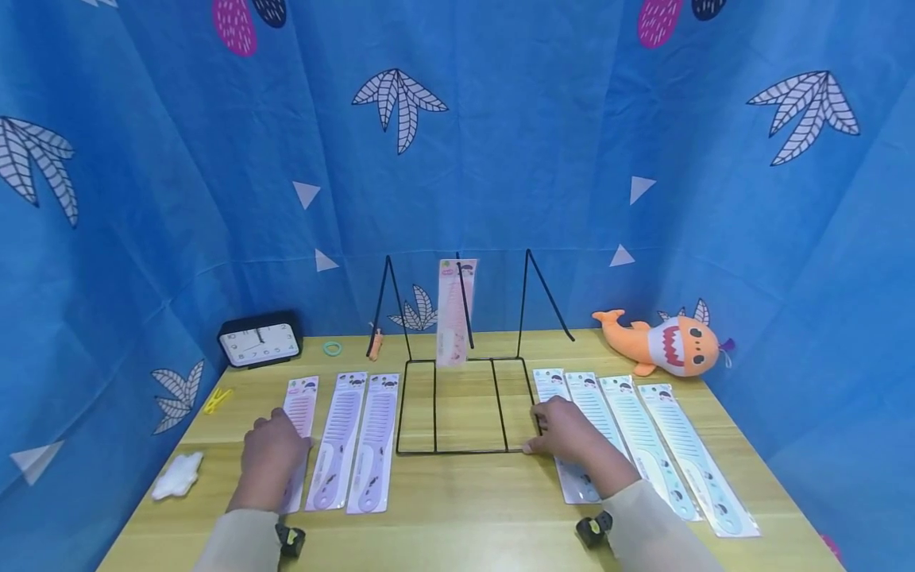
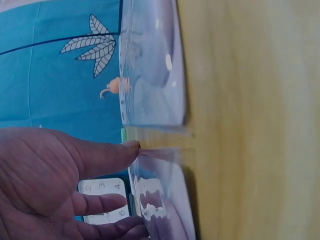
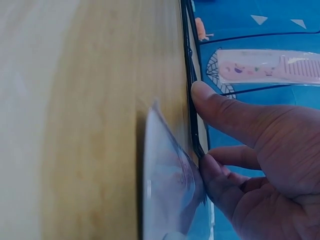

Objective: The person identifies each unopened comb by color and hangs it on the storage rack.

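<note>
A black wire rack (image 1: 457, 452) stands mid-table, with a packaged pink comb (image 1: 452, 314) hanging on its middle hook. My right hand (image 1: 568, 429) holds the rack's front right corner; in the right wrist view its thumb (image 3: 215, 100) lies against the black wire. Beneath that hand lies a packaged comb (image 1: 572, 481), its lower end showing. At the left, my left hand (image 1: 273, 453) grips a packaged pink comb (image 1: 301, 405) lying flat, with the thumb (image 2: 115, 157) at its edge. Two packaged purple combs (image 1: 336, 441) (image 1: 373, 441) lie between that hand and the rack.
More packaged blue combs (image 1: 646, 445) lie at the right. Behind them is an orange plush shark (image 1: 668, 345). A clock (image 1: 259, 340), a green ring (image 1: 332, 348), a yellow clip (image 1: 218, 400) and a white cloud-shaped item (image 1: 177, 475) sit at the left. A blue curtain (image 1: 493, 159) encloses the table.
</note>
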Demonstrator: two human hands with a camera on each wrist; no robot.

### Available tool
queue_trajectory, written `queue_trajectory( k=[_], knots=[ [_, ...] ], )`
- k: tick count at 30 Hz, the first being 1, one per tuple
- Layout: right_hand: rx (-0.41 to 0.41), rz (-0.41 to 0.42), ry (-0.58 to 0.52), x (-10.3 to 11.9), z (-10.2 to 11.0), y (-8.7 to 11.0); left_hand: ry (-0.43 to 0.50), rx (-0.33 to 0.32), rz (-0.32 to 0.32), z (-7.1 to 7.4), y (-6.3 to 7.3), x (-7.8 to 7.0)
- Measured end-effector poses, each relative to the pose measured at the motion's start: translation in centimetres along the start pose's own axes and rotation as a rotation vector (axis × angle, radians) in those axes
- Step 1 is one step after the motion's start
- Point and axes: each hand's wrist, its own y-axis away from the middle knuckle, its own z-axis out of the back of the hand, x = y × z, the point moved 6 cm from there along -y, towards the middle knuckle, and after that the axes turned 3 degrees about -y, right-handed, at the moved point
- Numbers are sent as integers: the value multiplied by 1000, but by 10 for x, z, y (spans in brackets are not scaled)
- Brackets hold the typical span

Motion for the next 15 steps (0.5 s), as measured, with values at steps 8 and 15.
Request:
queue_trajectory(
  k=[8,15],
  knots=[
    [3,-9,-12,0,-1,1,69,57,69,1,-4,10],
    [9,-37,-28,-2,-2,-1,133,105,137,2,-7,18]
  ],
)
